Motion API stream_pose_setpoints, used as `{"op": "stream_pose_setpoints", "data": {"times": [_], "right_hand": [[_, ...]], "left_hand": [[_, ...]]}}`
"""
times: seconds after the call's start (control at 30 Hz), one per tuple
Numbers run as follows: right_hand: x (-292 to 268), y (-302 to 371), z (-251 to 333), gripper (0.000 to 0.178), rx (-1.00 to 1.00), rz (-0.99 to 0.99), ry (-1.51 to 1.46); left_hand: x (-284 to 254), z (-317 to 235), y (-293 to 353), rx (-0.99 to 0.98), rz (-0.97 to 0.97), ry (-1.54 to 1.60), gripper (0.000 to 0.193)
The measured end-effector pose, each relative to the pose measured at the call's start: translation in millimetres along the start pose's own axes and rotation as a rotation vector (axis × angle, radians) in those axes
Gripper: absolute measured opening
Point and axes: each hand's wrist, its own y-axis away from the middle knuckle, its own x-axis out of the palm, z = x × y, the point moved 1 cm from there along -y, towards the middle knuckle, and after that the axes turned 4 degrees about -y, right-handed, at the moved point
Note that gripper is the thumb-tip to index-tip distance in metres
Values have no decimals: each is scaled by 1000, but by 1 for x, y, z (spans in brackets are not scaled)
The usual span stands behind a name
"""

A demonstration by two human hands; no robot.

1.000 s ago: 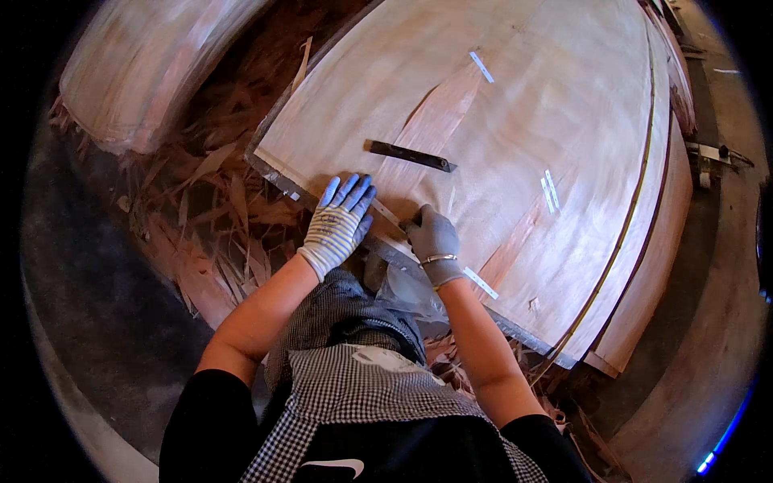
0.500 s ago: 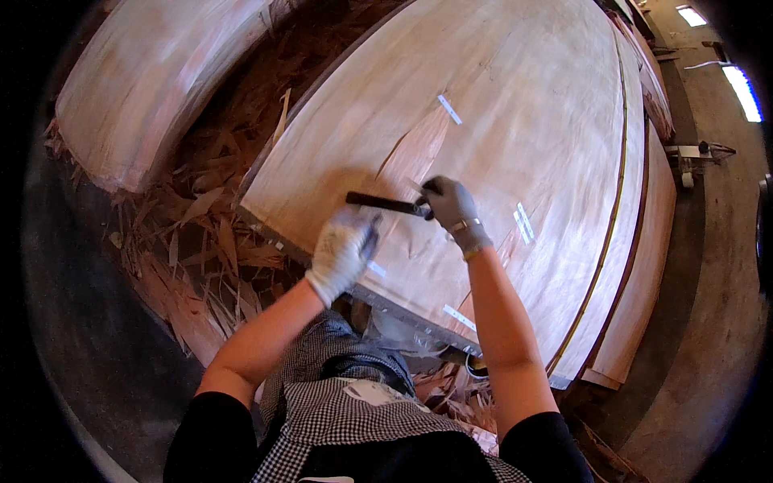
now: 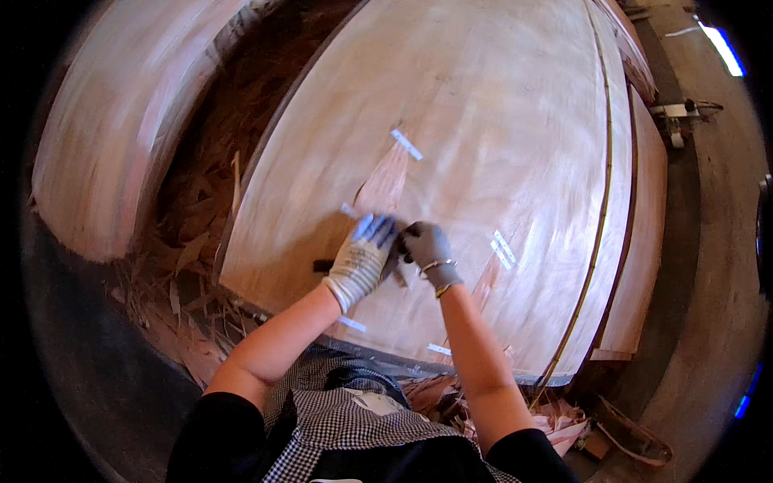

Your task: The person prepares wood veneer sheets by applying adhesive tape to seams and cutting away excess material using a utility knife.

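Observation:
My left hand (image 3: 362,256), in a pale glove with bluish fingers, lies over the large wood veneer sheet (image 3: 483,105). Its fingers stretch out toward a short whitish tape strip (image 3: 349,211) on a reddish veneer patch (image 3: 385,183). Close beside it, my right hand (image 3: 428,249), gloved in grey, is closed with curled fingers. A black bar-shaped tool (image 3: 323,266) shows one end left of my left hand; the rest passes out of sight beneath it, apparently to my right hand's grip. Another tape strip (image 3: 407,144) crosses the patch's far tip.
More tape strips (image 3: 503,249) lie on the sheet to the right. A second veneer stack (image 3: 121,121) stands at the left. Torn veneer scraps (image 3: 189,258) fill the gap between, and others (image 3: 555,427) lie near the front. A wheeled metal fitting (image 3: 678,121) is at the right.
Both hands have come together, lower over the sheet. My left hand now covers most of the black tool, and a tape strip shows at its fingertips. The view has shifted.

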Motion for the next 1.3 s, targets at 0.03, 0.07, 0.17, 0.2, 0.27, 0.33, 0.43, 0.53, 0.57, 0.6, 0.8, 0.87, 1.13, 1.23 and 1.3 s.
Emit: {"op": "stream_pose_setpoints", "data": {"times": [0.03, 0.07, 0.17, 0.2, 0.27, 0.33, 0.43, 0.53, 0.57, 0.6, 0.8, 0.87, 1.13, 1.23, 1.3], "right_hand": [[2, 8, 3, 21, -72, -27, 104], [1, 16, 17, 20, -156, -50, 207], [-39, 18, 13, 18, -201, -161, 354], [-56, 10, 14, 17, -197, -230, 378], [-84, -5, 12, 14, 102, -150, -339], [-108, -21, 21, 15, 162, -98, -477], [-140, -62, 42, 18, 214, -86, -494], [-157, -121, 64, 21, 201, -111, -461], [-158, -144, 72, 20, 173, -107, -423], [-158, -166, 81, 19, 140, -104, -384], [-150, -263, 89, 32, 143, -187, -54], [-142, -258, 76, 30, 41, -264, -86], [-206, -268, 66, 16, -32, -321, 89], [-213, -289, 100, 18, 50, -134, -307], [-207, -288, 121, 20, 54, -62, -367]], "left_hand": [[2, -2, 3, -6, 21, -2, 41], [2, 3, 7, -19, 36, -14, 43], [-1, -8, 1, -26, 128, -56, 44], [-6, -6, -8, -39, 177, -63, 43], [-19, 8, -38, -83, 134, 36, 42], [-28, 27, -72, -132, 98, 140, 41], [-17, 76, -142, -167, -142, 51, 37], [-16, 116, -208, -209, -286, -6, 40], [-11, 125, -225, -216, -324, -28, 41], [-9, 133, -241, -239, -356, -66, 42], [24, 142, -303, 34, -301, -15, 48], [32, 140, -300, 119, -120, 55, 43], [8, 140, -316, 15, -48, 98, 30], [-15, 187, -336, -353, -215, 470, 26], [-14, 209, -326, -371, -489, 449, 25]]}}
